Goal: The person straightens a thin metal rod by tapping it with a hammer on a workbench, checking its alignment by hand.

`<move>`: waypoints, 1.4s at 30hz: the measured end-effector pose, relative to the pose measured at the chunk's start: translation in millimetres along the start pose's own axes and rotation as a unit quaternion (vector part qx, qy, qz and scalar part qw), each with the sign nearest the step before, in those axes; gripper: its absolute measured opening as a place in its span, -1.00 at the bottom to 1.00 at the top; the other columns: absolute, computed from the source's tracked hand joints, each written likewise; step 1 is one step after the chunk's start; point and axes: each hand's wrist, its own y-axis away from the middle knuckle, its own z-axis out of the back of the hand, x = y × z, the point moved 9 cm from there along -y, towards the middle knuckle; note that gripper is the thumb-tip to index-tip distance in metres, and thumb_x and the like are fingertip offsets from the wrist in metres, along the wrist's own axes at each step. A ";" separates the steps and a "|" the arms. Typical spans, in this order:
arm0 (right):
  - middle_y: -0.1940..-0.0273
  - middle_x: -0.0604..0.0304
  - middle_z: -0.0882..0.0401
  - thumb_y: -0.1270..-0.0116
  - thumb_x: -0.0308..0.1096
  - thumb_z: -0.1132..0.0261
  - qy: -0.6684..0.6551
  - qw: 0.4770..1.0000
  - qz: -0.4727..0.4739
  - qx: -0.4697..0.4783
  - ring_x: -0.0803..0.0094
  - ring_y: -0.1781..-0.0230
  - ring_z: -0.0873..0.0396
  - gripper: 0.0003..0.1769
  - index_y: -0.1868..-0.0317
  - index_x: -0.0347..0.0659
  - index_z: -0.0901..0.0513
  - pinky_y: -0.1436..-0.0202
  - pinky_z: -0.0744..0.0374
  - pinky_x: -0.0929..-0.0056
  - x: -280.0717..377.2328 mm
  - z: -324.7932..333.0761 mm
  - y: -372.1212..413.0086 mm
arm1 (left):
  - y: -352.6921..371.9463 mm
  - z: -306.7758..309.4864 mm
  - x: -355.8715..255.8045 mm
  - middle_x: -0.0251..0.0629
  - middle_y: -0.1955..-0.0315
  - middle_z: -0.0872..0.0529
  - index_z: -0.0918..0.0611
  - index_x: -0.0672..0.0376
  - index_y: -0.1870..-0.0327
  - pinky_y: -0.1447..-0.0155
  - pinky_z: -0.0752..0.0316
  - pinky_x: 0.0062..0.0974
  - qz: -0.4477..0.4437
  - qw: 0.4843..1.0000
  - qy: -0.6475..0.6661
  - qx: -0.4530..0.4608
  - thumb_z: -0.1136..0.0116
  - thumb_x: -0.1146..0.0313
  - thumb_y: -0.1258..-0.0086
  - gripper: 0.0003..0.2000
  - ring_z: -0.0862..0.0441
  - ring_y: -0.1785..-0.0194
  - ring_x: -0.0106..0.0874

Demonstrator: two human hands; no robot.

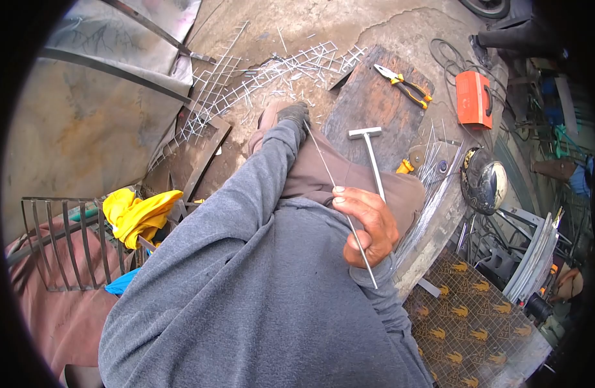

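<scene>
Writing: I can't read any words. The dark board (462, 310) has gold animals printed all over it, and any tiny marks by them are too small to read.
Orange box (472, 103): it sits on the floor (427, 29), past the right edge of the wooden board (356, 100). It has a black handle, and I can't see what is in it. A black cable (440, 52) curls beside it.
Right hand (373, 226): bare, with the thumb and fingers pinched on a thin metal rod (325, 164).
Left hand (295, 115): in a dark glove. The rod's far end meets it, but I can't tell how tight its fingers are.
Rod: it slants over the person's lap, from the glove down past the bare hand.
Pliers (398, 79): yellow and black, lying by the wooden board's right edge.
T-shaped tool (374, 158): its top is over the wooden board's lower part. Its handle crosses the brown trouser leg (401, 191) towards the bare hand.
Wire mesh (318, 57): on the floor, by the wooden board's top left edge.
Yellow cloth (136, 216): bunched up near the left sleeve.
</scene>
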 end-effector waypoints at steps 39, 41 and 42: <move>0.32 0.08 -0.73 -0.34 0.03 -0.31 -0.035 0.999 0.006 0.011 0.19 0.24 -0.76 -0.54 0.24 -0.29 -0.68 0.15 -0.75 0.31 12.9 -3.8 -0.3 | 17.6 -30.6 -74.3 -0.54 0.59 -0.43 -0.52 0.05 -0.02 0.69 -0.22 -0.55 0.416 0.720 0.410 -0.376 0.12 0.35 -0.50 -0.81 -0.34 0.69 -0.58; 0.31 0.08 -0.73 -0.34 0.04 -0.31 -0.038 0.999 0.001 0.015 0.19 0.23 -0.76 -0.53 0.23 -0.29 -0.68 0.14 -0.75 0.31 12.3 -3.7 -2.7 | 13.7 -34.7 -67.9 -0.54 0.61 -0.41 -0.43 0.00 -0.03 0.65 -0.21 -0.47 0.392 0.714 0.478 -0.330 0.13 0.33 -0.54 -0.85 -0.35 0.66 -0.49; 0.28 0.07 -0.73 -0.33 0.05 -0.32 -0.031 1.000 0.001 0.006 0.18 0.19 -0.75 -0.52 0.20 -0.29 -0.68 0.11 -0.74 0.30 12.0 -1.3 -6.0 | 13.3 -34.7 -63.2 -0.54 0.61 -0.41 -0.43 0.00 -0.03 0.65 -0.21 -0.47 0.392 0.714 0.478 -0.329 0.13 0.33 -0.54 -0.85 -0.35 0.66 -0.49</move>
